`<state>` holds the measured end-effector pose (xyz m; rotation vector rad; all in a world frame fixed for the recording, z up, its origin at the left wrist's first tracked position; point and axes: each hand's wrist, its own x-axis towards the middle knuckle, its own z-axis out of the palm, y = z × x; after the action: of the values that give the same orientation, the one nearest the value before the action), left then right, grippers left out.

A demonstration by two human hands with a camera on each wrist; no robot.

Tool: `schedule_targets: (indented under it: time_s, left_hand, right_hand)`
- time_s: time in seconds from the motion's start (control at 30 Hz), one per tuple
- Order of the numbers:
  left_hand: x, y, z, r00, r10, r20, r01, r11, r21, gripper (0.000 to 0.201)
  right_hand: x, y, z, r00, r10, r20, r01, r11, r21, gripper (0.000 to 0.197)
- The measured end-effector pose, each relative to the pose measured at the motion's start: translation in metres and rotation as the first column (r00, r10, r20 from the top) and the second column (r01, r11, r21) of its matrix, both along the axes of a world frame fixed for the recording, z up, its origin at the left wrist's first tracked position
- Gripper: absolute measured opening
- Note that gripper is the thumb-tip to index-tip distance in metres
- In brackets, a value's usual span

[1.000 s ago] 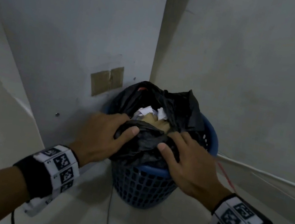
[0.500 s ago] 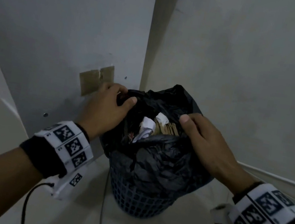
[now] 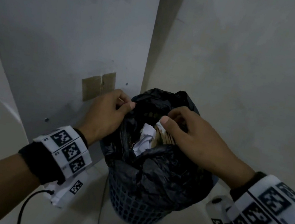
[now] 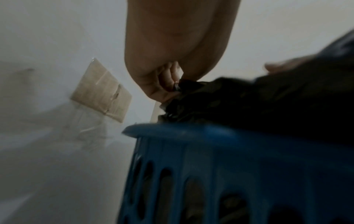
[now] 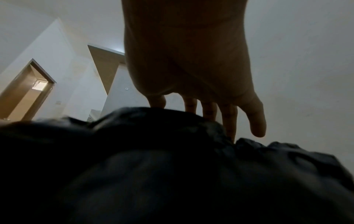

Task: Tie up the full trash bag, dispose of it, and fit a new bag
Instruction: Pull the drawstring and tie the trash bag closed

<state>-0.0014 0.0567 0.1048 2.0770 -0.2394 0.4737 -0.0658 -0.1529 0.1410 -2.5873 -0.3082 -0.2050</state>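
A full black trash bag (image 3: 161,173) stands in a blue lattice bin (image 3: 132,206) in the corner of the room, its mouth pulled up above the bin's rim. Crumpled white paper (image 3: 145,139) and brown scraps show in the opening. My left hand (image 3: 124,104) pinches the bag's left rim between thumb and fingers; the left wrist view shows this pinch (image 4: 172,84) on the black film (image 4: 268,103) above the bin's rim (image 4: 210,133). My right hand (image 3: 169,118) holds the right rim, with its thumb on the near side. In the right wrist view its fingertips (image 5: 208,110) are hidden behind the bag's fold (image 5: 172,166).
Two walls meet just behind the bin. A brown taped patch (image 3: 97,88) sits on the left wall beside my left hand. A thin cable (image 3: 100,212) runs over the tiled floor in front of the bin. The right wrist view shows a doorway (image 5: 25,94).
Both hands have lifted the bag's rim off the bin's edge and drawn it upward. They now hold it closer together at the top, narrowing the opening.
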Motion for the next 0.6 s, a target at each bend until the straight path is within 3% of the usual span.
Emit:
schedule_targets:
  time_s: [0.13, 0.2, 0.33, 0.37, 0.47, 0.6]
  left_hand:
    - [-0.008, -0.005, 0.017, 0.997, -0.073, 0.02, 0.075, 0.989, -0.124, 0.003]
    - [-0.012, -0.008, 0.027, 0.991, -0.134, 0.005, 0.132, 0.97, -0.204, 0.009]
    - [-0.022, -0.011, 0.043, 0.935, -0.328, -0.138, 0.239, 0.866, -0.44, 0.011]
    - [-0.025, -0.01, 0.047, 0.908, -0.384, -0.168, 0.252, 0.82, -0.513, 0.004]
    - [-0.031, -0.003, 0.053, 0.852, -0.489, -0.188, 0.267, 0.714, -0.647, 0.011]
    - [-0.034, 0.001, 0.052, 0.874, -0.445, -0.195, 0.282, 0.791, -0.543, 0.006]
  right_hand:
    - [0.011, 0.016, 0.016, 0.997, 0.033, -0.068, -0.029, 0.998, 0.05, 0.053]
    - [0.014, 0.027, 0.024, 0.993, 0.064, -0.103, -0.051, 0.991, 0.126, 0.059]
    - [0.018, 0.045, 0.033, 0.971, 0.192, -0.14, -0.151, 0.954, 0.26, 0.077]
    - [0.018, 0.047, 0.034, 0.965, 0.22, -0.146, -0.171, 0.943, 0.286, 0.073]
    - [0.018, 0.049, 0.032, 0.956, 0.254, -0.145, -0.197, 0.925, 0.325, 0.05]
    - [0.021, 0.05, 0.019, 0.986, 0.155, -0.062, -0.13, 0.945, 0.299, 0.032]
